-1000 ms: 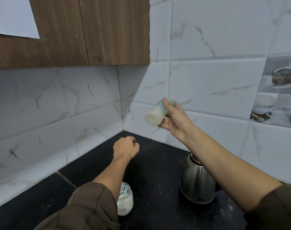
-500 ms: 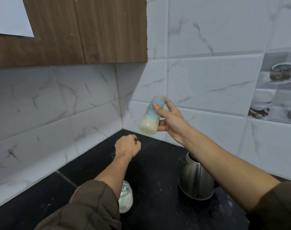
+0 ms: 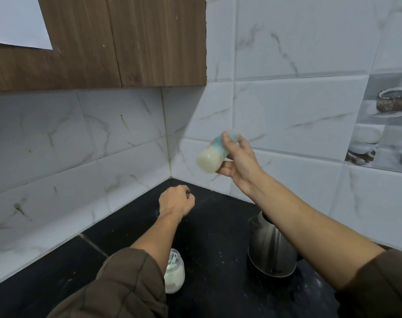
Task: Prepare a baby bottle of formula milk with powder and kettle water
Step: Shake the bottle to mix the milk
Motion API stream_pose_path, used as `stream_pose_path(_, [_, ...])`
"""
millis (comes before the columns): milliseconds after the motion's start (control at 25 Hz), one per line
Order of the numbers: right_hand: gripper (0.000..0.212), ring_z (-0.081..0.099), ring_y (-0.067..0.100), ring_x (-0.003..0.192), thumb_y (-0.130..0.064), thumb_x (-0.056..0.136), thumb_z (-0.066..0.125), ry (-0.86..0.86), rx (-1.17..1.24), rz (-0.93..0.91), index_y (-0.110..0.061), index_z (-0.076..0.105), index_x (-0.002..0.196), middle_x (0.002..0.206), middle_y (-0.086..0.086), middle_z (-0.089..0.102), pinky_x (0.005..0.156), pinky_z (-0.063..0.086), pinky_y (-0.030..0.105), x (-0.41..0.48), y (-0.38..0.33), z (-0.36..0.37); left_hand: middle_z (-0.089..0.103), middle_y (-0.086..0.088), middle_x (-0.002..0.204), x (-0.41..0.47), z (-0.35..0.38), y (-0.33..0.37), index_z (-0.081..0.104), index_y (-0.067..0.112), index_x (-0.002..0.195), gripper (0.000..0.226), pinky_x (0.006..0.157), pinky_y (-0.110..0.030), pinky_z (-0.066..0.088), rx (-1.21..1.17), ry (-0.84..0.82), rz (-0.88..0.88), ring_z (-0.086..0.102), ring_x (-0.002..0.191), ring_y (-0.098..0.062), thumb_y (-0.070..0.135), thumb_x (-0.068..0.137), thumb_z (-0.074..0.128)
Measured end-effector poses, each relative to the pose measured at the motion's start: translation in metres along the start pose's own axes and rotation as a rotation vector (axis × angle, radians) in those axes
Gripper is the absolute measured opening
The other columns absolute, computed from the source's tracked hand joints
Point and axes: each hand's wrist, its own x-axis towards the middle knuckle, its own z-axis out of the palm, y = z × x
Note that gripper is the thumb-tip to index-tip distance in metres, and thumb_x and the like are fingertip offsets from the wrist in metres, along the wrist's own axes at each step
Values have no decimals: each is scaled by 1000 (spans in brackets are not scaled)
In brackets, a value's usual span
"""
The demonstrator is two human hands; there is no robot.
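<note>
Baby bottle [image 3: 212, 156], tilted, blurred, creamy-white inside, is clamped in right hand [image 3: 240, 167] fingers; left hand [image 3: 176, 200] fisted.

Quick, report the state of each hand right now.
Left hand: closed in a fist over the black countertop, nothing visible inside.
Right hand: holding the clear plastic baby bottle with teal print, tilted, milky liquid inside.

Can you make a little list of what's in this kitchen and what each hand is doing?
right hand: grips baby bottle, raised, tilted
baby bottle: milky liquid inside
left hand: fist over counter, nothing seen in it
kettle: steel, stands on black counter
powder jar: white powder, beside left sleeve
</note>
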Motion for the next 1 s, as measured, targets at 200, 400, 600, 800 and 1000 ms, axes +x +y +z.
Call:
stream_pose_path(200, [63,79,38,93,-39,98,74,-15,-39,78,-23,42,150,135,19,65,69,66,47,1,-1,0,76,3,108,-1,2,-1,70,28,129,34,86,-35,55,-11,-10,-9,68,103,-19,35,100,55])
stream_pose_path(400, [61,80,34,89,-38,97,74,18,-8,26,-25,45,149,134,15,65,67,65,44,-3,8,3,76,3,107,0,-1,3,71,26,127,33,87,-36,57,-13,6,11,68,103,-21,34,99,55])
stream_pose_path(600, [59,79,37,91,-38,99,73,-28,-68,69,-23,45,148,130,16,67,66,65,44,-6,3,4,76,3,106,-1,1,-2,71,27,126,32,87,-37,57,-16,-10,-7,68,102,-20,35,99,55])
stream_pose_path(800, [56,80,32,87,-38,97,75,57,-22,-14,-26,45,143,133,13,65,66,66,43,-6,-3,1,76,3,106,0,-2,-3,71,27,126,34,88,-37,55,5,6,0,69,102,-22,34,98,53])
stream_pose_path(1000, [63,79,35,93,-39,98,74,-2,-26,38,-22,44,150,135,18,66,69,66,45,-5,-3,4,76,2,109,-2,-2,1,71,27,127,34,89,-37,55,6,4,-1,69,104,-21,34,99,54])
